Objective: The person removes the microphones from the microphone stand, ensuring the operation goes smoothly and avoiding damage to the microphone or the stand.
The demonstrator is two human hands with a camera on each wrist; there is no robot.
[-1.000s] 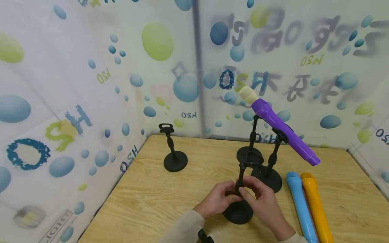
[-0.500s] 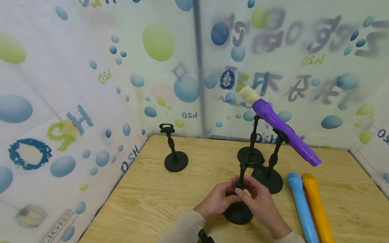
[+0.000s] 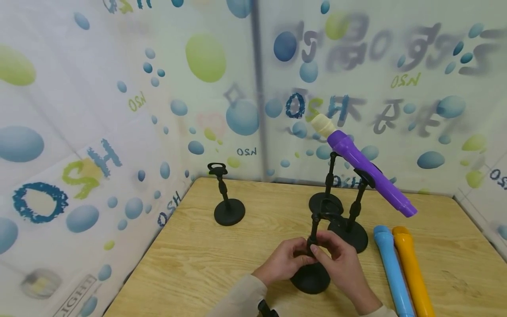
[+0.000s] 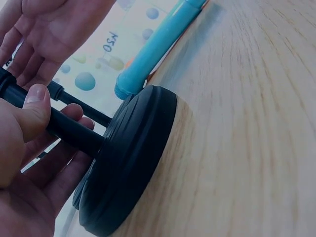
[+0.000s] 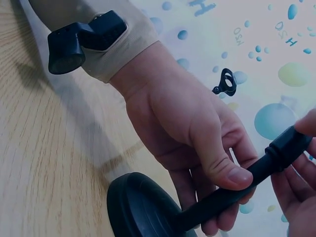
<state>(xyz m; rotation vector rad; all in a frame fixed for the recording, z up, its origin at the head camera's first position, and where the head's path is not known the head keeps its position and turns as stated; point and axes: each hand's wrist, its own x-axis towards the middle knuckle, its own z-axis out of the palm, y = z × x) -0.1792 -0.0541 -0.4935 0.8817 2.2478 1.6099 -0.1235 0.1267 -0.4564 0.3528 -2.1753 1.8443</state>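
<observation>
Sheeting point(image 3: 214, 110) printed with blue and green ovals rose behind and to the left of a wooden tabletop point(image 3: 190, 255). A purple microphone-shaped tube point(image 3: 368, 165) with a cream head slanted in the holder of a black stand point(image 3: 352, 237), while a blue tube point(image 3: 392, 268) and an orange tube point(image 3: 413, 268) lay just beside each other, at the right. Black stands numbered 4: this stand, a left stand point(image 3: 229, 212) well apart, a rear stand point(image 3: 317, 204), and a near stand point(image 3: 310, 279), upright on the tabletop closest to the person. The right hand point(image 3: 342, 266) and the left hand point(image 3: 283, 259) both held the near stand's stem. A black device point(image 5: 84, 42) sat on the left cuff. The left fingers point(image 5: 185, 187) were curled round the lower stem, thumb pressed against it, open only by the stem's width; the right fingers, nearly closed, pinched the thicker collar point(image 5: 289, 148) above.
</observation>
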